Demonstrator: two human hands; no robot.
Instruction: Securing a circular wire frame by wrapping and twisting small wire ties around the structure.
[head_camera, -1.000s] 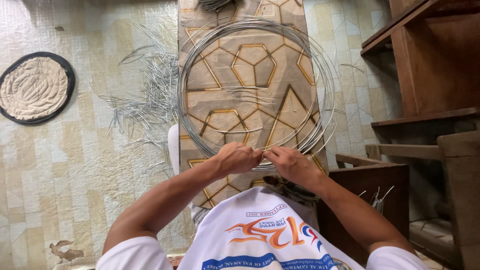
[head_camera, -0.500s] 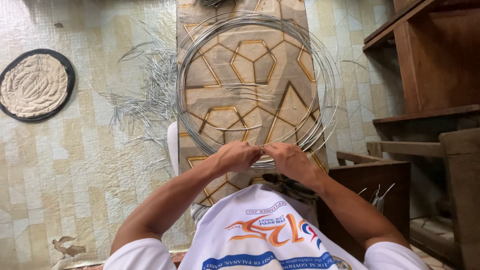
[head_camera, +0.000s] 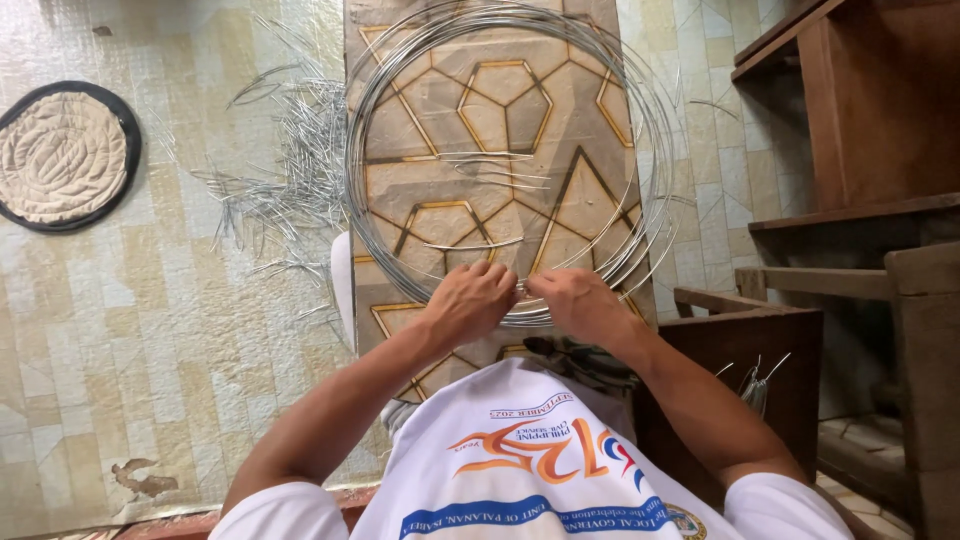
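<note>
Large coil of silver wire (head_camera: 640, 150), held upright over a patterned board (head_camera: 500, 110), its lower edge pinched between closed fingers of left hand (head_camera: 470, 300) and right hand (head_camera: 580, 305), set side by side.

No packages, signs or screens, seemingly.

White short-sleeve tee w/ orange, red & blue printed graphic; forearms bare, no gloves.
</note>
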